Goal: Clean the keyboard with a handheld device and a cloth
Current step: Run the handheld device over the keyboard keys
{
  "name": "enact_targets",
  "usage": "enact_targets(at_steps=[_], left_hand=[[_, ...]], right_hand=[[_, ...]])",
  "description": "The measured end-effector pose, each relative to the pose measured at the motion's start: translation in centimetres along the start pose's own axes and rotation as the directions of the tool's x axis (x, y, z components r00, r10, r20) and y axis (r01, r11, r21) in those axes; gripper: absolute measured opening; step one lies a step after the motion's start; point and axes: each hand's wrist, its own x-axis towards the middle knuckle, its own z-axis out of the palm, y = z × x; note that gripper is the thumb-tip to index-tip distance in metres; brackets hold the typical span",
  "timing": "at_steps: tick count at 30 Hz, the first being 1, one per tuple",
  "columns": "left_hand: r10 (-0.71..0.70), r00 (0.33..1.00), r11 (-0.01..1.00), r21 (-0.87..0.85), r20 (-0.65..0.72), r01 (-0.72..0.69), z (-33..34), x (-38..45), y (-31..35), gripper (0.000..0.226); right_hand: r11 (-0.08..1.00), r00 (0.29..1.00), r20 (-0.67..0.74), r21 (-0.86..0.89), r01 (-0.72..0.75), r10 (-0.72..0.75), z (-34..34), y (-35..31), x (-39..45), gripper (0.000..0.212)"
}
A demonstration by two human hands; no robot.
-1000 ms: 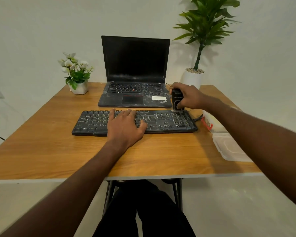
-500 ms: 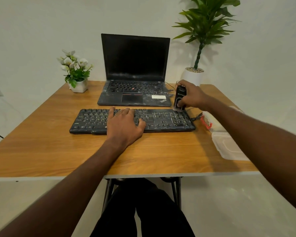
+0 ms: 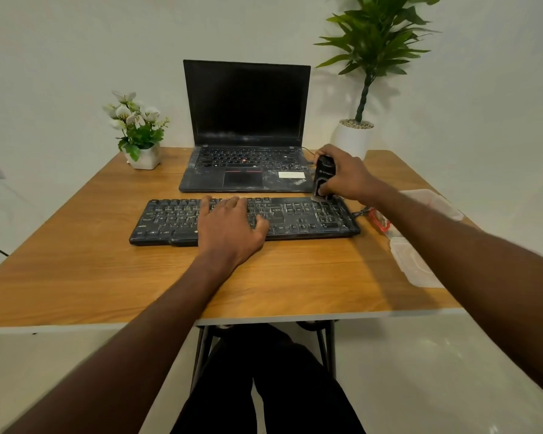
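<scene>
2 hands are at work on the keyboard [image 3: 245, 221], which I take as my landmark. My left hand [image 3: 232, 228] lies flat on its middle keys, fingers straight and spread, and it presses the keyboard down so that it does not slide. My right hand [image 3: 345, 177] has its fingers curled around the handheld device [image 3: 323, 178], a small black cleaner that stands upright with its lower end touching the far right corner of the keyboard.

Compared with 1 second ago, the device has moved only a little along the far edge at the right end, and my left hand has not moved from the middle keys. I judge from this that the cleaning pass has just begun at this corner, and most of the keys, which look dusty, are not done yet.

Behind the keyboard stands the open laptop [image 3: 246, 126] with a dark screen. Right of the keyboard, on the wooden table [image 3: 76, 277], lies a clear plastic container [image 3: 416, 264]. I cannot see any cloth, so the wiping step probably comes later.
</scene>
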Motion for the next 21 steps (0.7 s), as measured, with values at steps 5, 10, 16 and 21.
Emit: enact_targets(at_steps=[5, 10, 16, 21], left_hand=[[0.002, 1.000, 1.000, 0.004, 0.013, -0.002, -0.1, -0.1, 0.0, 0.066], [-0.003, 1.000, 1.000, -0.002, 0.011, 0.003, -0.1, -0.2, 0.0, 0.067], [-0.002, 1.000, 1.000, -0.005, 0.005, 0.002, 0.1, -0.1, -0.1, 0.067], [-0.003, 1.000, 1.000, 0.004, 0.013, 0.003, 0.0, -0.1, 0.0, 0.069]], right_hand=[[0.991, 1.000, -0.012, -0.135, 0.007, -0.009, 0.6, -1.5, 0.3, 0.068], [0.993, 1.000, 0.010, -0.112, -0.028, 0.029, 1.0, -2.1, 0.7, 0.067], [0.998, 1.000, -0.010, -0.055, 0.001, -0.002, 1.2, -1.9, 0.5, 0.070], [0.992, 0.998, -0.056, -0.126, -0.029, 0.022, 0.9, -1.2, 0.2, 0.066]])
